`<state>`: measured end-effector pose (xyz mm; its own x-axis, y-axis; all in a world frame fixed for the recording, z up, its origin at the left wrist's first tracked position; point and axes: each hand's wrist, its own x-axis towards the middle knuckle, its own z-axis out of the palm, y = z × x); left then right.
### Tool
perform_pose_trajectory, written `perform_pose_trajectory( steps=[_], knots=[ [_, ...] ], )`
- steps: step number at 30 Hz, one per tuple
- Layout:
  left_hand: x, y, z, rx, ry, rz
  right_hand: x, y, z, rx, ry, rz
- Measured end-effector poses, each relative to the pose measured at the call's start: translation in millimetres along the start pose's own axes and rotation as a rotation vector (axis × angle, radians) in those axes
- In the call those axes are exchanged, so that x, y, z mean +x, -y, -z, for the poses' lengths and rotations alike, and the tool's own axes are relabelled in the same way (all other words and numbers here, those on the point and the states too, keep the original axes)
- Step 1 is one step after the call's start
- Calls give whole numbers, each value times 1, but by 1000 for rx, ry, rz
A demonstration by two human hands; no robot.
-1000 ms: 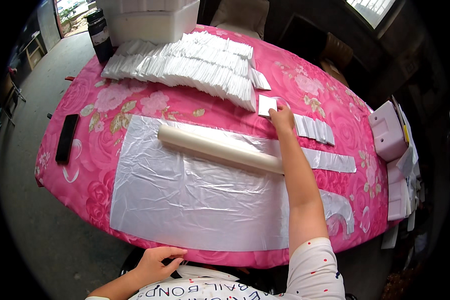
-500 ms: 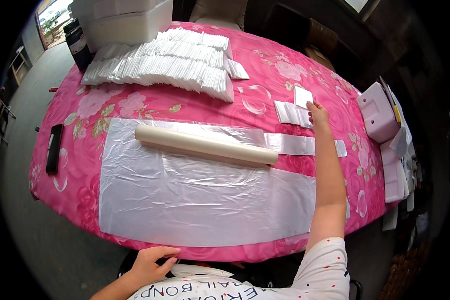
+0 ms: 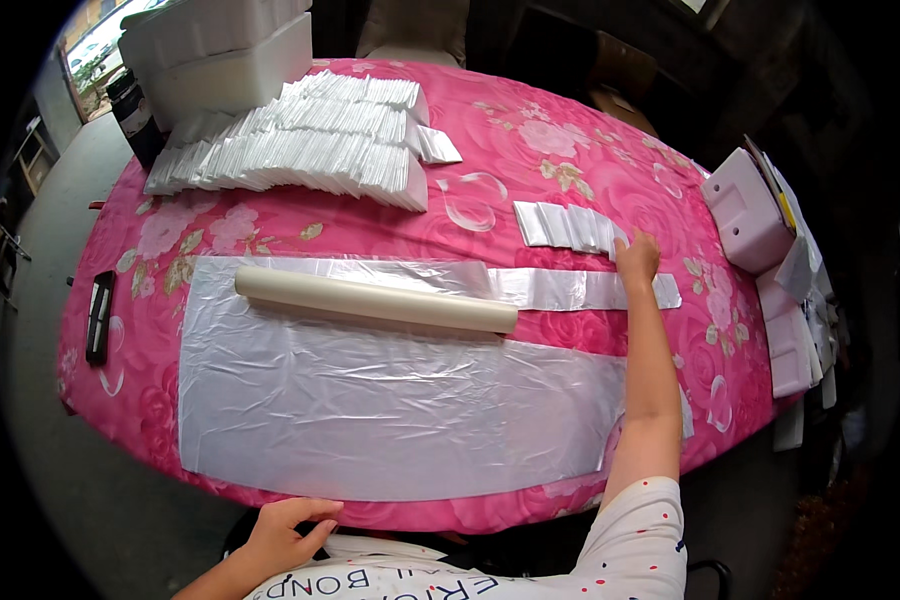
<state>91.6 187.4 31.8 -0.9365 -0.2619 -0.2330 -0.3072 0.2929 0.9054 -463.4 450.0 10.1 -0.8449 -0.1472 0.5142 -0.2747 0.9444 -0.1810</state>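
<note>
My right hand (image 3: 637,256) reaches across the table to the right end of a short row of folded white plastic packets (image 3: 560,226). Its fingers are pinched on the end packet (image 3: 617,236), which they partly cover. The packets lie overlapping like fallen cards. At the table's near edge my left hand (image 3: 292,528) rests with nothing in it, thumb apart from the fingers. Between my arms a large translucent plastic sheet (image 3: 390,420) is spread flat. A cream-coloured roll or tube (image 3: 375,300) lies across its far side. From the sheet, a narrow creased plastic strip (image 3: 560,290) runs right under my forearm.
Long rows of folded white packets (image 3: 290,150) stand at the far left before white foam boxes (image 3: 220,75). A dark bottle (image 3: 135,120) is beside them. A black oblong case (image 3: 99,318) lies at the left edge. Foam pieces (image 3: 750,215) stand along the right edge.
My right hand has lowered the packet it held onto the right end of the short row. My left hand stays at the near edge. The whole view has shifted slightly.
</note>
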Motion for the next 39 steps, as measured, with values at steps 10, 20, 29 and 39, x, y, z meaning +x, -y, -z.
perform_pose_trajectory(
  steps=[10, 20, 29, 39],
  knots=[
    [48, -16, -25, 80, 92, -277, -132, 161, 63, 537, 517, 851],
    [82, -23, -51, 580, -140, -518, -259, 129, 145, 734, 907, 850],
    [88, -44, -95, 761, 130, -657, -247, 32, 128, 314, 599, 689],
    [93, -60, -122, 802, 228, -705, -209, -159, 116, -186, 257, 116]
  ],
)
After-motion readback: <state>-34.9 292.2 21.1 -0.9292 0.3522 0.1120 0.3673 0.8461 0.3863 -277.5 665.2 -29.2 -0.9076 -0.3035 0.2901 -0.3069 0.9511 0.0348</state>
